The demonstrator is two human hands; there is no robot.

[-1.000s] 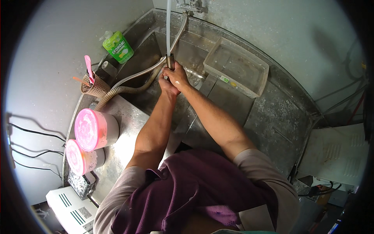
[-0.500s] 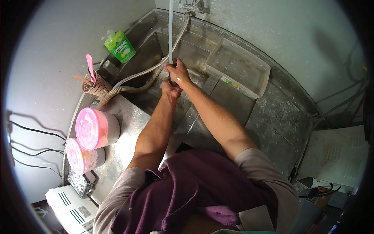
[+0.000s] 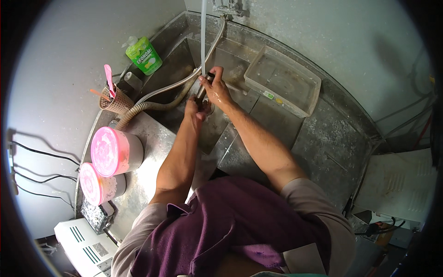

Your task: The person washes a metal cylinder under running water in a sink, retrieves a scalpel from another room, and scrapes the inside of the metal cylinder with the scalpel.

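Over the sink (image 3: 170, 64), both my hands are on a slim, dark metallic cylinder (image 3: 202, 92) with a black end; its exact kind I cannot make out. My right hand (image 3: 217, 91) is closed around its upper part, with wet, shiny skin at the wrist. Lower down and to the left, my left hand (image 3: 196, 110) grips the other end, its fingers partly hidden. The cylinder is tilted, its black end toward the wall. Just beyond my hands comes down a pale straight strip (image 3: 203, 41), a spout or running water. A ribbed beige hose (image 3: 161, 106) runs into the sink on the left.
A clear shallow tray (image 3: 284, 81) lies right of the sink. To the left stand a green soap pouch (image 3: 144, 56), a perforated cup (image 3: 117, 100) with pink and orange handles, and two pink-lidded tubs (image 3: 110, 150). A thin hose (image 3: 217, 39) hangs from the wall tap (image 3: 227, 8).
My hands have drawn apart along the cylinder, showing more of it. My left hand has shifted left and slightly down; my right hand has turned, with the black end now showing.
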